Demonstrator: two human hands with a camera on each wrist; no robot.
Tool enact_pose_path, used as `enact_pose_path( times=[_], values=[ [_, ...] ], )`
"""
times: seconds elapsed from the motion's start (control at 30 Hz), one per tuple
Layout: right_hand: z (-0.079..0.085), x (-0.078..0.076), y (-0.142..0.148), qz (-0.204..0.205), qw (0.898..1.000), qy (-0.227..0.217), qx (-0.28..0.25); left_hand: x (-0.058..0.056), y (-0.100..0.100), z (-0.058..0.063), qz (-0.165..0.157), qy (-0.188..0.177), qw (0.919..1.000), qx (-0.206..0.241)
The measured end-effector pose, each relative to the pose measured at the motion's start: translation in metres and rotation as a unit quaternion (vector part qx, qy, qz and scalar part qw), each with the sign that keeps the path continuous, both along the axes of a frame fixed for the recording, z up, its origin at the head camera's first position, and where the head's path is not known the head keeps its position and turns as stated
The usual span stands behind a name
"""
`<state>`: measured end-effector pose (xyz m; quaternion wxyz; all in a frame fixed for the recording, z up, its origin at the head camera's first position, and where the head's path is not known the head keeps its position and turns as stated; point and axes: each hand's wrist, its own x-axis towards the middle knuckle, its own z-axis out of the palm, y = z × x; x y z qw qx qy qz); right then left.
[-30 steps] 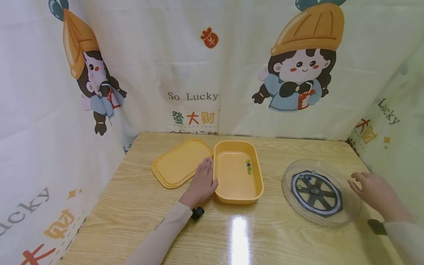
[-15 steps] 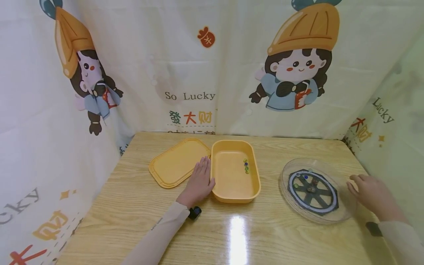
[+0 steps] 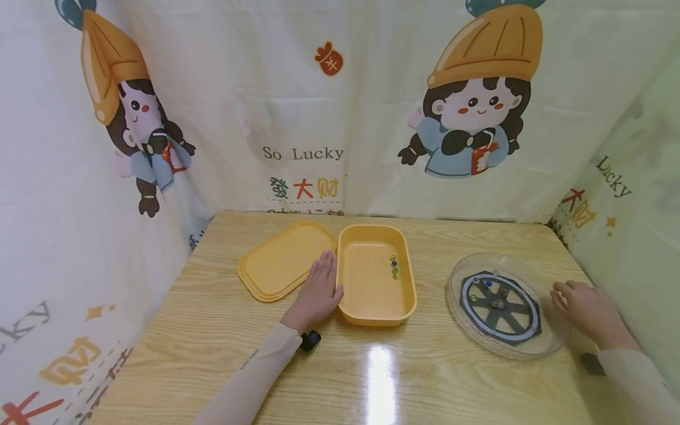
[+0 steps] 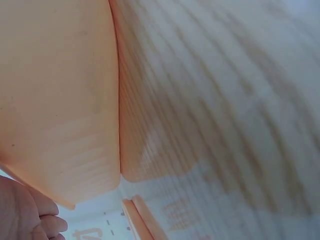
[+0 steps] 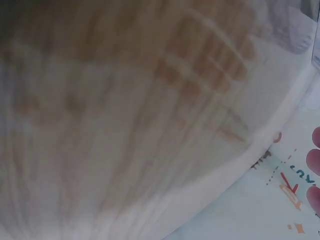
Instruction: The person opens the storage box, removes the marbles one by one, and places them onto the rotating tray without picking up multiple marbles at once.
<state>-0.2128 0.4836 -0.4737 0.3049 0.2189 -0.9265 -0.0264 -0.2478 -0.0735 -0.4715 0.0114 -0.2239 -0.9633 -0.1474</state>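
In the head view my left hand (image 3: pixel 314 294) lies with straight fingers along the left wall of a deep yellow box (image 3: pixel 369 301). The left wrist view shows its fingers (image 4: pixel 47 220) by the box wall. A short row of glass marbles (image 3: pixel 394 267) sits inside the box near its right wall. My right hand (image 3: pixel 587 310) is over the right rim of a clear round dish (image 3: pixel 555 342), fingers loosely bent and nothing seen in them. Inside the dish show a dark wheel-shaped piece (image 3: pixel 499 307) with a white ring and several marbles, one blue marble (image 3: pixel 489 284) among them.
A yellow lid (image 3: pixel 287 260) lies flat at the box's left, close to its rim. Everything stands on a wood-grain table (image 3: pixel 297 389). A printed curtain (image 3: pixel 382 118) rises behind the table and on both sides. Dark wrist cameras (image 3: pixel 310 340) sit at the wrists.
The head view has shifted slightly. My right hand has moved a little left and closer to the dish, its fingers a bit more bent. My left hand stays against the box.
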Motion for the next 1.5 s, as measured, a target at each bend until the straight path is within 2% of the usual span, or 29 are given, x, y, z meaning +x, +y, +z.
enact_pose_path(
  times=[0.23,0.47,0.53,0.63,0.7,0.8,0.87,0.93,1.0,1.17,1.3,1.37,1.43,1.5],
  values=[
    [0.005,-0.003,-0.002,0.051,0.998,0.04,0.012,0.0,-0.001,0.002,0.001,0.001,1.0,0.001],
    [0.003,-0.004,-0.001,0.059,0.997,0.048,0.014,-0.001,-0.002,0.013,-0.006,-0.001,0.9995,-0.03],
    [0.001,-0.005,0.0,0.059,0.997,0.05,0.014,-0.002,-0.002,0.02,-0.013,0.004,0.9993,-0.035],
    [-0.002,-0.008,0.003,0.06,0.996,0.059,0.017,-0.006,0.0,0.038,-0.027,0.011,0.9995,-0.013],
    [-0.004,-0.01,0.005,0.059,0.996,0.062,0.018,-0.008,0.004,0.052,-0.036,0.013,0.9991,0.02],
    [-0.006,-0.011,0.006,0.059,0.996,0.064,0.019,-0.016,0.015,0.075,-0.036,-0.007,0.9947,0.096],
    [-0.006,-0.011,0.006,0.059,0.996,0.062,0.016,-0.025,0.024,0.087,-0.03,-0.026,0.9874,0.153],
    [-0.005,-0.01,0.005,0.06,0.996,0.061,0.015,-0.035,0.035,0.095,-0.023,-0.055,0.975,0.214],
    [-0.004,-0.01,0.003,0.061,0.996,0.057,0.011,-0.046,0.045,0.098,-0.021,-0.085,0.9609,0.263],
    [-0.002,-0.009,0.001,0.061,0.997,0.045,0.006,-0.071,0.07,0.09,-0.02,-0.171,0.9254,0.338],
    [-0.003,-0.009,0.002,0.055,0.997,0.044,0.008,-0.084,0.087,0.077,-0.011,-0.229,0.8939,0.385],
    [-0.003,-0.009,0.003,0.054,0.997,0.045,0.009,-0.088,0.094,0.071,-0.007,-0.245,0.8813,0.404],
    [-0.004,-0.009,0.004,0.053,0.997,0.046,0.01,-0.092,0.1,0.063,-0.01,-0.253,0.8755,0.412],
    [-0.004,-0.008,0.005,0.054,0.997,0.046,0.011,-0.097,0.104,0.057,-0.012,-0.248,0.881,0.403]
  ],
)
